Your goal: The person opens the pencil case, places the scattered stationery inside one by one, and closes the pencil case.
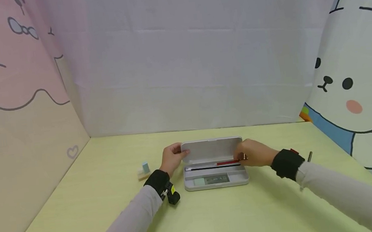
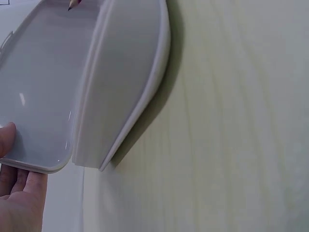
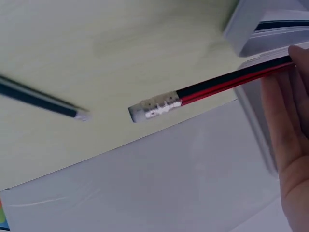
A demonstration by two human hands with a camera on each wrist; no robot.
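Red-and-black pencil (image 3: 231, 81): pinched in right hand (image 1: 254, 153) fingers, at right end of the open pencil case (image 1: 194, 188) mid-table; can't tell if it touches the case. Right fingers run off frame in the wrist view. Left hand (image 1: 171, 159) grips lid (image 1: 212, 150) at its left edge, thumb inside, fingers partly hidden behind. Dark pencil (image 3: 38, 100) on table (image 1: 80, 220), right, mostly behind right sleeve (image 1: 335, 187) in head view. Small blocks (image 1: 145, 167) left, too small to identify.

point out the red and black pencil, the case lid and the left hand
Red and black pencil (image 3: 215, 87): right wrist view, on its shaft.
Case lid (image 2: 46, 92): left wrist view, on its inner face.
Left hand (image 1: 171, 159): head view, on its back.
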